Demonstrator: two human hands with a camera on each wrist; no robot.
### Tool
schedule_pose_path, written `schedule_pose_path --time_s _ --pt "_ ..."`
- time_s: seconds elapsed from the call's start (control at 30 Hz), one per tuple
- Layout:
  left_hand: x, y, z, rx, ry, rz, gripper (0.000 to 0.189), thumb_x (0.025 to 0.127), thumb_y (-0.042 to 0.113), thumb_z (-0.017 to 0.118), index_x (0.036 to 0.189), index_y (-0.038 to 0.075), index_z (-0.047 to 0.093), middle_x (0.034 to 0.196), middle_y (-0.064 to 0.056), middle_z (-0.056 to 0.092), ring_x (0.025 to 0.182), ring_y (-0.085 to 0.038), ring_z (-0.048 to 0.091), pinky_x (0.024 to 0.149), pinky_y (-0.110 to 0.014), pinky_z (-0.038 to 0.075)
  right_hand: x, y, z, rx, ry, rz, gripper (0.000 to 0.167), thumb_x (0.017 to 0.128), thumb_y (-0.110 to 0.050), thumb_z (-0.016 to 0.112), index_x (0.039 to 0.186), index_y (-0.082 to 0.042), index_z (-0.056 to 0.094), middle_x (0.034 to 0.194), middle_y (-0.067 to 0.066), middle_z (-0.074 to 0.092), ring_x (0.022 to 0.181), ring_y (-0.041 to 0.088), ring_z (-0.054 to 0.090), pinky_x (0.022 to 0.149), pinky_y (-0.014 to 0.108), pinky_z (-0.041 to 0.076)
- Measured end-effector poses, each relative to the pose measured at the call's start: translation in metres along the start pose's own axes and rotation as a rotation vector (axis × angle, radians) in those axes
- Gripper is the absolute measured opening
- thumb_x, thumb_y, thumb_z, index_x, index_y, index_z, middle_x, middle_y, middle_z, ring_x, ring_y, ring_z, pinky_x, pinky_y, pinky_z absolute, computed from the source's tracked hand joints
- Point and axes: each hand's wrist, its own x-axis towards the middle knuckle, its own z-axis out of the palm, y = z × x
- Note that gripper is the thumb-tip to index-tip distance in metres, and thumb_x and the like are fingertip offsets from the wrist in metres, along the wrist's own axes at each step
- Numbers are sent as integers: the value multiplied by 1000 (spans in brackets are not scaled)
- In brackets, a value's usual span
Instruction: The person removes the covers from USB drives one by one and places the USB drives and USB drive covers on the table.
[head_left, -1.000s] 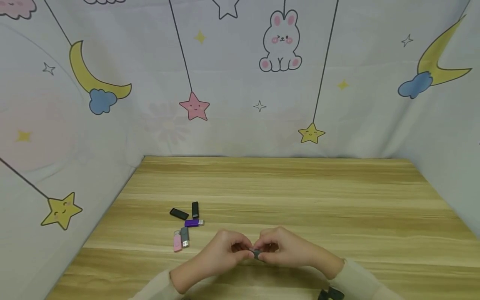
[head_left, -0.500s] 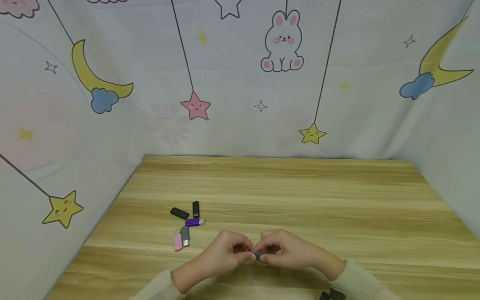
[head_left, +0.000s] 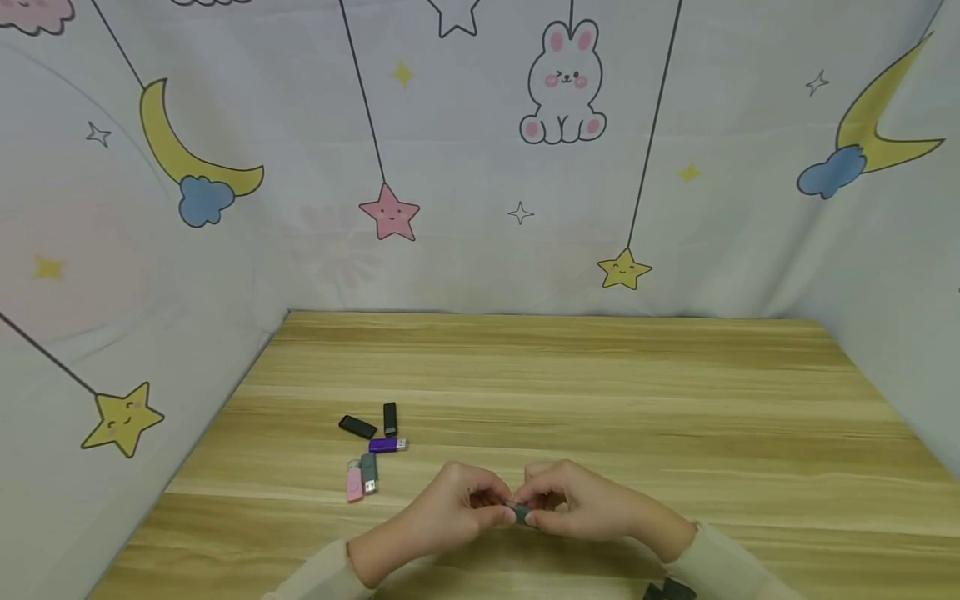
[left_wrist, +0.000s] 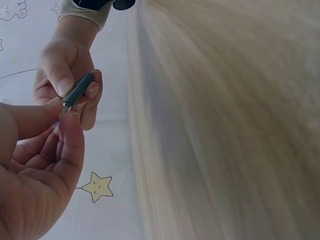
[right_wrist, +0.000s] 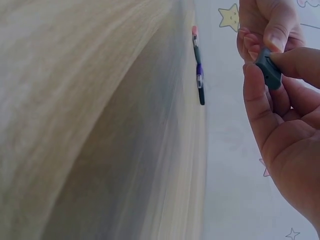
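Observation:
Close above the front middle of the table, both hands hold one dark grey-green USB stick point(head_left: 519, 513). My left hand point(head_left: 463, 502) pinches it at the metal plug end, between thumb and fingers. The right hand point(head_left: 581, 502) grips the body. In the left wrist view the metal plug point(left_wrist: 65, 109) shows between the left fingertips, and the body point(left_wrist: 79, 90) slants up into the right fingers. The right wrist view shows the stick's blunt end point(right_wrist: 270, 72) under the right thumb.
Left of the hands lie a pink USB stick point(head_left: 355, 482), a grey one point(head_left: 369, 473), a purple one point(head_left: 384, 446) and two black ones, one slanted point(head_left: 357, 427) and one upright point(head_left: 390, 418). Dark pieces point(head_left: 670, 591) sit by the right sleeve. A patterned cloth point(head_left: 465, 267) walls the table's back.
Both hands have shifted very slightly to the right with the USB stick between them. Their hold on it looks the same, and the sticks on the table have stayed put.

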Motion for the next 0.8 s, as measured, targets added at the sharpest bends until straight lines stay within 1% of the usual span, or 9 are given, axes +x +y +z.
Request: schedule_pose_path --time_s 0.23,0.53,0.7,0.8 --pt "0 1 1 -10 -11 -3 6 86 5 71 87 -1 72 77 -7 71 65 2 58 58 -19 52 -2 -1 -1 1 -4 -6 16 96 -6 58 107 -3 69 81 4 52 78 -5 49 68 24 55" --pt "2 4 2 -31 -14 -27 8 87 7 71 87 0 72 77 -7 70 64 1 56 58 -19 51 -5 2 -2 -10 -1 -43 19 95 -3 57 110 0 69 78 4 49 77 -5 46 67 24 55" --pt "2 4 -1 -35 -9 -63 7 87 7 71 88 0 72 78 -6 70 65 0 57 58 -18 51 -7 3 -2 -35 -7 -47 24 95 -3 57 117 2 66 79 3 47 77 -5 44 68 24 55" --pt "3 4 -2 -39 -6 -79 7 87 6 71 88 0 72 78 -7 70 64 0 57 58 -18 50 -9 3 -3 -41 -15 -43 27 96 -4 56 121 4 63 81 3 48 78 -5 44 71 25 55"
